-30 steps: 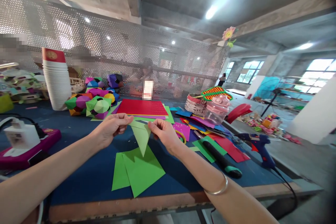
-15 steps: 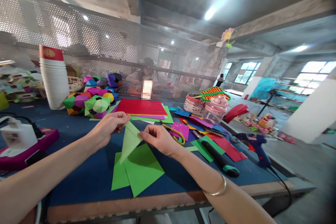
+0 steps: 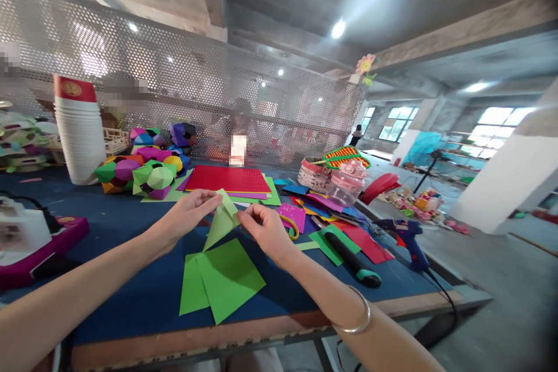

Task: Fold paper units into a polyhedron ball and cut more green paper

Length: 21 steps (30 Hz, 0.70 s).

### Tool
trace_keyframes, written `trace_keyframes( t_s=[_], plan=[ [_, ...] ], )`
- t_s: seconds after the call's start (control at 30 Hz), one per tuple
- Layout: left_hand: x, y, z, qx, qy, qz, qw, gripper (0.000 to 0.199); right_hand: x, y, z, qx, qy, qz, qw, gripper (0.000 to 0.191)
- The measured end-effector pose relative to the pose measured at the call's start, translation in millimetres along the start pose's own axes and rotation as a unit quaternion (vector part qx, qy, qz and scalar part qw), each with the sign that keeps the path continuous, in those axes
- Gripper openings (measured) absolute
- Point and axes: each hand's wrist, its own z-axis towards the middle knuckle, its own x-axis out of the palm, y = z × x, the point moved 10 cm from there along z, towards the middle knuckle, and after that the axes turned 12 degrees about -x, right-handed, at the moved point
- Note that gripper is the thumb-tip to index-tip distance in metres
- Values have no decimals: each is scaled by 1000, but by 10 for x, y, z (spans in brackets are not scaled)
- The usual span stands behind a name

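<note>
Between my hands is a pale green folded paper point(image 3: 220, 222), held up over the table with its pointed end hanging down to the left. My left hand point(image 3: 192, 212) pinches its upper left edge between thumb and fingers. At its right corner, my right hand point(image 3: 263, 229) grips it with the thumb and forefinger. Below lie green paper squares point(image 3: 231, 282), overlapping on the blue table top point(image 3: 143, 296). A hobby knife with a black handle point(image 3: 349, 256) rests to the right of my right hand, on a green sheet.
Colourful paper balls point(image 3: 152, 177) and a tall stack of paper cups point(image 3: 81, 139) stand at the left. A red sheet stack point(image 3: 229, 179) lies behind my hands. A blue glue gun point(image 3: 410, 241) sits near the right edge, and a purple power strip point(image 3: 65, 244) at the left.
The upper part of the pale green paper has been turned, showing another fold near my left fingers. My left hand has shifted slightly right. The camera view has swung a little right.
</note>
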Motion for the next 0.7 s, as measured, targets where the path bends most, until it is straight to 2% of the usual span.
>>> trace_keyframes(
  t_s=[0.07, 0.1, 0.17, 0.23, 0.33, 0.4, 0.47, 0.53, 0.6, 0.63, 0.7],
  plan=[
    [196, 101, -53, -64, 83, -33, 994, 52, 4, 73, -71, -10, 4, -29, 1000, 38],
    [247, 121, -75, -78, 105, -43, 991, 50, 29, 105, -115, -10, 21, -41, 999, 37],
    [249, 125, -80, -80, 107, -48, 990, 47, 74, 171, -214, -10, 71, -67, 995, 36],
    [203, 119, -53, -68, 92, -28, 993, 44, 5, 249, -307, -24, 102, -116, 988, 37],
    [213, 135, -32, -49, 97, 38, 993, 41, -403, 334, -430, -47, 84, -256, 962, 28],
    [309, 127, -71, -17, 126, 99, 987, 39, -796, 347, -538, -44, 54, -368, 927, 21],
    [459, 90, -171, 41, 165, 180, 969, 35, -1206, 279, -694, -1, 37, -472, 881, 18],
    [617, 52, -312, 109, 199, 264, 937, 32, -1573, 164, -897, 67, 38, -565, 821, 17],
    [744, 35, -444, 163, 226, 324, 904, 34, -1844, 54, -1105, 122, 42, -620, 774, 22],
    [788, 30, -495, 183, 234, 344, 891, 35, -1929, -4, -1195, 142, 47, -627, 764, 27],
    [843, 21, -558, 216, 236, 373, 871, 38, -2007, -120, -1321, 165, 56, -614, 770, 34]
  ],
)
